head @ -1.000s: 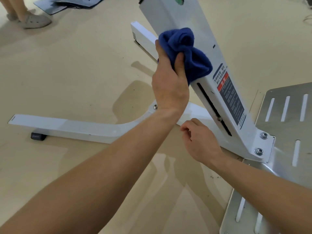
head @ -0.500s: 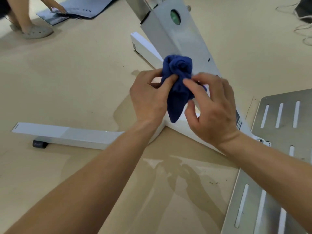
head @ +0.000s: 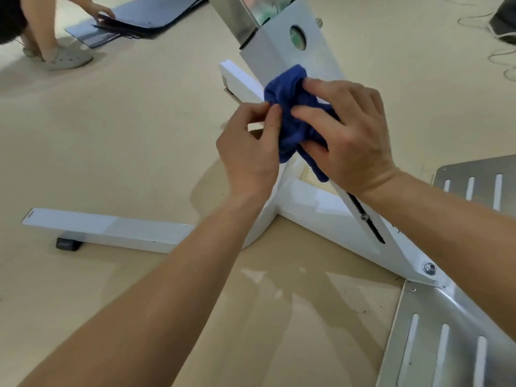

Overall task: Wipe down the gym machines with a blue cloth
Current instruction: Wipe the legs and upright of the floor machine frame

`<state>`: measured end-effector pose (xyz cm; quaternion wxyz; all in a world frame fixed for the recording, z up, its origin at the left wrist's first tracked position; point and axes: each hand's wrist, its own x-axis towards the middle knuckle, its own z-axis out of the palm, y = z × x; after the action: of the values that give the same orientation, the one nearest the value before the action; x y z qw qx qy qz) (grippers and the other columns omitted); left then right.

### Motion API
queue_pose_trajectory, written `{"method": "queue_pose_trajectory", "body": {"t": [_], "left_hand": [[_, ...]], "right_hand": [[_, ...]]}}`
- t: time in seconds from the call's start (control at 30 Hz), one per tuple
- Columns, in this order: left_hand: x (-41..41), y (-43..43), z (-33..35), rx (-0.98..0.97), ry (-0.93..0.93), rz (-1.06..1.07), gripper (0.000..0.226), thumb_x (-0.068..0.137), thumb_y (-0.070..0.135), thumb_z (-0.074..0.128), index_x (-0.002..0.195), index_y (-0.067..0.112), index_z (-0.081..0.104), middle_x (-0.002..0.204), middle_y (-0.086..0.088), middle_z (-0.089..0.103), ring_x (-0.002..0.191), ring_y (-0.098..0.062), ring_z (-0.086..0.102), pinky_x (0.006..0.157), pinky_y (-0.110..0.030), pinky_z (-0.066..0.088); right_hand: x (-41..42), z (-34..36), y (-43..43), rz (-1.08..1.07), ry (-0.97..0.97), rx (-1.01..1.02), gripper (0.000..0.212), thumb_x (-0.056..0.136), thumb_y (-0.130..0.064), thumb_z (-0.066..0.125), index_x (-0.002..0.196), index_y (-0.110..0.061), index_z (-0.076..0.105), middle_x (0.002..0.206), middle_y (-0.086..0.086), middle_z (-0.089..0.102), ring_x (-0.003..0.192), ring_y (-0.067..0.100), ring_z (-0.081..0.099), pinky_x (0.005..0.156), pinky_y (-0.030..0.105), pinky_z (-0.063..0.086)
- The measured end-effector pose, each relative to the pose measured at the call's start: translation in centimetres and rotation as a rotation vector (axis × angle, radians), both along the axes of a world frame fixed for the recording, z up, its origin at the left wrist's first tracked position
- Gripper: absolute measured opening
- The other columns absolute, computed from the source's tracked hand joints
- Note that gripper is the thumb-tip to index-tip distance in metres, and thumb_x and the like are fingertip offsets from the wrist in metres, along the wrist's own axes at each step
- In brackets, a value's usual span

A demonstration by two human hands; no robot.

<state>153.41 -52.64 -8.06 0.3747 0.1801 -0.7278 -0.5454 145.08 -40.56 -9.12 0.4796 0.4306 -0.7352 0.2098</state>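
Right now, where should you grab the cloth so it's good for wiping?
Probably the bunched middle of the cloth, from the near side, as the right hand and left hand do. That leaves its rounded top free to press on the white post.

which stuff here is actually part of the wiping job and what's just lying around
Part of the job:
blue cloth, bunched between both hands
left hand
right hand
white machine frame

Just lying about:
dark mats on the floor, top left
cables, top right
slotted metal plate
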Motion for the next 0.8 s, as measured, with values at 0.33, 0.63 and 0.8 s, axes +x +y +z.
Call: {"method": "queue_pose_trajectory", "body": {"t": [0.33, 0.63, 0.8], "left_hand": [[0.2, 2.5, 0.2, 0.064, 0.006, -0.046, 0.012, 0.085, 0.024, 0.074, 0.091, 0.016, 0.069, 0.084, 0.010, 0.071, 0.075, -0.007, 0.070, 0.071, -0.028, 0.057], [1.7, 10.6, -9.0, 0.231, -0.336, -0.232, 0.014, 0.080, 0.025, 0.080, 0.078, 0.021, 0.067, 0.077, 0.009, 0.070, 0.073, -0.010, 0.070, 0.073, -0.038, 0.059], [2.0, 11.1, -9.9, 0.292, -0.372, -0.235, 0.012, 0.081, 0.023, 0.079, 0.076, 0.016, 0.070, 0.075, 0.005, 0.072, 0.071, -0.011, 0.070, 0.070, -0.032, 0.059]], "right_hand": [[0.2, -1.2, 3.2, -0.021, -0.162, -0.013, 0.010, 0.084, -0.019, 0.071, 0.089, -0.010, 0.072, 0.092, 0.003, 0.069, 0.083, 0.026, 0.060, 0.075, 0.035, 0.038], [4.0, -10.2, 13.7, -0.237, -0.446, 0.277, 0.011, 0.083, -0.018, 0.062, 0.079, -0.007, 0.059, 0.079, 0.011, 0.058, 0.067, 0.032, 0.049, 0.061, 0.035, 0.031], [5.7, -10.3, 14.3, -0.200, -0.540, 0.238, 0.043, 0.074, -0.025, 0.076, 0.112, -0.009, 0.062, 0.104, 0.013, 0.061, 0.086, 0.031, 0.058, 0.069, 0.038, 0.043]]}}
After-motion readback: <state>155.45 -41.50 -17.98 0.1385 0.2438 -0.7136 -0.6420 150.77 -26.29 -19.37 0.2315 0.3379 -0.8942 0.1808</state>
